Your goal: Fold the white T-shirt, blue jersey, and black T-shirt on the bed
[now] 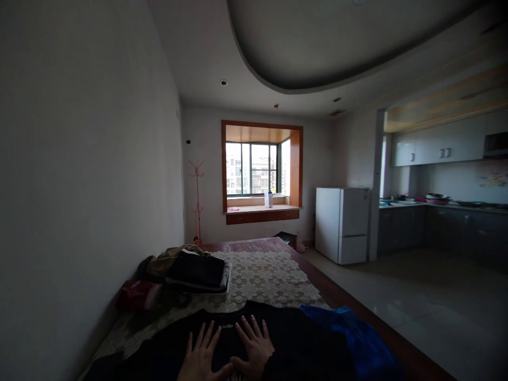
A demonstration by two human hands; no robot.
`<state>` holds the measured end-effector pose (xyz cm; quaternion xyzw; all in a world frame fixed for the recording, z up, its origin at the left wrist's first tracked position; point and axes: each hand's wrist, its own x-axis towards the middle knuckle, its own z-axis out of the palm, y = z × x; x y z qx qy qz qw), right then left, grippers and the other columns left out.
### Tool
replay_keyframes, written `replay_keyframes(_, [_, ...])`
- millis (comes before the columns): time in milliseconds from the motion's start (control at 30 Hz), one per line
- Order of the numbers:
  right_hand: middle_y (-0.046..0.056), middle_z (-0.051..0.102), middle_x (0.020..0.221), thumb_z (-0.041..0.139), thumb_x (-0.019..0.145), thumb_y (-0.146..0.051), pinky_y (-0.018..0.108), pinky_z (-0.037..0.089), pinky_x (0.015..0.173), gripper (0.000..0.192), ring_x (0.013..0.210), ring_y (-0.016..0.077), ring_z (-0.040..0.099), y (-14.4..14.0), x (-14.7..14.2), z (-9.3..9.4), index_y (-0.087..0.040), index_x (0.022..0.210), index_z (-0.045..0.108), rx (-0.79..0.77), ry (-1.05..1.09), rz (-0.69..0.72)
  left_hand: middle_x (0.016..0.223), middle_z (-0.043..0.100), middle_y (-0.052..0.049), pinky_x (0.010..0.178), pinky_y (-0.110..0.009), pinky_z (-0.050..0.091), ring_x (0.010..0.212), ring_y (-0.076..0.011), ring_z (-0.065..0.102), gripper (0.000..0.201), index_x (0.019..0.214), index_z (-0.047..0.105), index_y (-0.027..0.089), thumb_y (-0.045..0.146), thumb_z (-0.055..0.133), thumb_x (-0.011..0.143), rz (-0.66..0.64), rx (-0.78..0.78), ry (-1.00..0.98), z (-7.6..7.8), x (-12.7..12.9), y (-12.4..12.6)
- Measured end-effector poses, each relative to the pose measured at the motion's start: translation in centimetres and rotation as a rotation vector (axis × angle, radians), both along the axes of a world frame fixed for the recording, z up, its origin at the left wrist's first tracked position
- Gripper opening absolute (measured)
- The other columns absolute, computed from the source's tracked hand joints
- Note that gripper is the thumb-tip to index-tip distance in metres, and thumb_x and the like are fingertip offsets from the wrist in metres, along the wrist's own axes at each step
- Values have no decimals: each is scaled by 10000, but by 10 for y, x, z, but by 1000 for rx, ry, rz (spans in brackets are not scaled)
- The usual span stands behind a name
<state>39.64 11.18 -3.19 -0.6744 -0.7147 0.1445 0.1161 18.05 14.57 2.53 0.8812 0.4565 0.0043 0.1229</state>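
Observation:
A black shirt [301, 338] with small pale lettering near its neckline lies spread over the near end of the table. Flat on its chest rests my left hand [202, 355], fingers spread. My right hand [255, 346] presses beside it, also with spread fingers, and the two thumbs come close together below the lettering. Neither hand grips the cloth. Blue fabric [353, 333] lies at the shirt's right side, partly under it as far as I can see. The shirt's lower part runs out of view.
Folded dark clothes [198, 270] are stacked against the left wall, with a red item [138, 295] beside them. A lace tablecloth [262, 275] covers the reddish wooden table [317, 275]. Beyond stand a pink coat rack [198, 206] and a white fridge [337, 225].

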Motion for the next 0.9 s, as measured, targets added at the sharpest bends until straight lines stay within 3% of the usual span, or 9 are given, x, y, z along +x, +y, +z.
replay_keyframes(500, [11,84,1681,418,861,-818,699,-20,1188,901,1535,389,-13,-1,0,3,-358,1606,208,2,-20,-8,1663,128,-73,1224,-664,92,1544,-379,72,1086,1576,262,266,929,370,723,-12,5,-2,-5,-2,3])
replay_keyframes(667, [5,100,1681,378,858,-846,677,-34,1195,914,1540,377,-2,-5,-4,6,-344,1605,221,6,-48,-25,1670,157,-76,1235,-630,93,1553,-338,105,923,1579,290,238,786,380,842,9,-11,-52,-9,-4,1])
replay_keyframes(767, [2,94,1684,355,890,-806,641,-47,1206,883,1545,352,-8,-9,-9,14,-321,1612,201,-26,-102,-46,1659,250,-92,1247,-560,146,1551,-299,165,803,1567,335,205,623,438,889,50,-28,-98,-6,-25,-5])
replay_keyframes(900, [-6,84,1689,314,897,-808,616,-55,1208,884,1547,332,-31,-8,-13,19,-317,1617,170,-67,-161,-48,1624,365,-99,1249,-527,170,1546,-308,190,728,1523,425,166,567,419,915,189,34,-106,-8,-88,-19])
